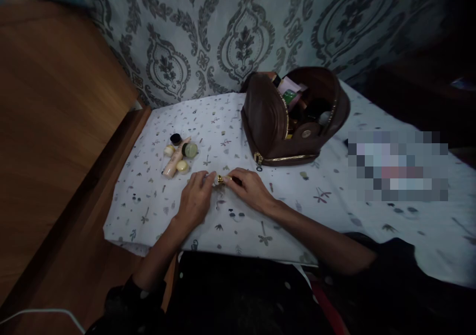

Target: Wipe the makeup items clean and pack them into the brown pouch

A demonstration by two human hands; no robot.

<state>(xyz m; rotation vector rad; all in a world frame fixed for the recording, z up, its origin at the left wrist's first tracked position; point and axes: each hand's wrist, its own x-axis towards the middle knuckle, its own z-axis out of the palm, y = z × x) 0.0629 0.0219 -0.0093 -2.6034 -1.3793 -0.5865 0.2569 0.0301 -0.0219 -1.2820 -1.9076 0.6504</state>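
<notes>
Between my hands, low over the patterned white cloth, is a small bottle with a gold-coloured neck. My left hand has its fingers closed on the bottle's pale left end. At the other end, my right hand pinches its gold part. Just beyond my left hand lie a beige tube, a green jar with a dark lid, a small yellow jar, a whitish jar and a black cap or jar. The fingers partly hide the bottle.
A brown bag, unzipped and filled with cosmetics, stands behind my right hand. A blurred-out patch covers something at the right. The cloth reaches the wall; a wooden panel rises at the left.
</notes>
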